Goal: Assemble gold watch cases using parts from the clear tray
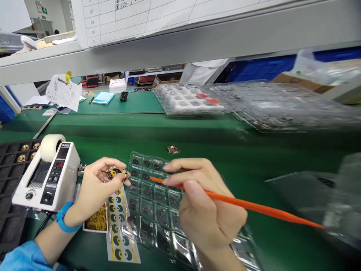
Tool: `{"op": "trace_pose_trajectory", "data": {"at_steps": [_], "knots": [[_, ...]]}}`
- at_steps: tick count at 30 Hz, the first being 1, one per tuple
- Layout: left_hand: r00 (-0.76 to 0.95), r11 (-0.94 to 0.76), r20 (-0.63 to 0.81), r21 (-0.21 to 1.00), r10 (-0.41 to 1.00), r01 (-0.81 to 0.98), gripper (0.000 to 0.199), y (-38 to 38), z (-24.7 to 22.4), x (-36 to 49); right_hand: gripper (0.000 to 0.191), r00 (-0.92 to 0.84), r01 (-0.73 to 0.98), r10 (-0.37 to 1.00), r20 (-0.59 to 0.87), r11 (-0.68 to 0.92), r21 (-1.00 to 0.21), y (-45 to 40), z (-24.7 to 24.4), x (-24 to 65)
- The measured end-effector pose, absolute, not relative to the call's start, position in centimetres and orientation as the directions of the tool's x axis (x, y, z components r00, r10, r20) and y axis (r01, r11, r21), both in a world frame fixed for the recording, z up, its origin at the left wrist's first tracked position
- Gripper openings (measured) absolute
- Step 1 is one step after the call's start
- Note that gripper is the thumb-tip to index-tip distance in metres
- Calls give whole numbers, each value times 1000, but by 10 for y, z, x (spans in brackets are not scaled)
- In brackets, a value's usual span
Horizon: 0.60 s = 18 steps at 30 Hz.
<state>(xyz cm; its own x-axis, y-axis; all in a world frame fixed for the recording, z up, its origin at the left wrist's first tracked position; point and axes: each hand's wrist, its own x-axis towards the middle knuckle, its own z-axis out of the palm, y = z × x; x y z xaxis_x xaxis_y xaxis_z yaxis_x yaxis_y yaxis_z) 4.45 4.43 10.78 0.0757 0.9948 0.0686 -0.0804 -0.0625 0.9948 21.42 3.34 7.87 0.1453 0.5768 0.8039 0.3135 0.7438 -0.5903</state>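
My left hand (103,180), with a blue band at the wrist, pinches a small round gold-and-black part (116,172) between thumb and fingers. In my right hand (207,203) is a long orange plastic spudger (254,207); its left tip points toward the left hand, over the tray. Beneath both hands lies a clear blister tray (146,192) with small black parts in its pockets, partly hidden by my right hand. A sheet of yellow-and-green stickers (120,229) lies below my left hand, beside a box of small yellow rings (96,220).
A white tape dispenser (66,165) stands left, next to a black tray (9,195) holding several gold parts. Another round metal part (173,149) lies beyond the blister tray. Stacked clear trays (194,99) sit at the back. A grey shelf beam (169,49) crosses above.
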Motion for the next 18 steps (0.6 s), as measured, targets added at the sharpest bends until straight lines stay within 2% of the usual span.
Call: {"op": "trace_pose_trajectory", "data": {"at_steps": [5,8,12,18], "knots": [[14,-128,128,991,992,-33,9,46,105,46,24,-96,297,618,780,766,-570,30,83,206],[-21,-180,180,984,983,-4,6,47,102,48,20,-157,396,580,799,778,-487,30,82,197],[-3,-247,248,965,969,94,12,42,98,49,14,-92,528,534,840,742,-414,34,74,186],[101,-333,317,913,943,238,41,32,93,52,12,15,605,549,835,660,-445,36,69,182]]}}
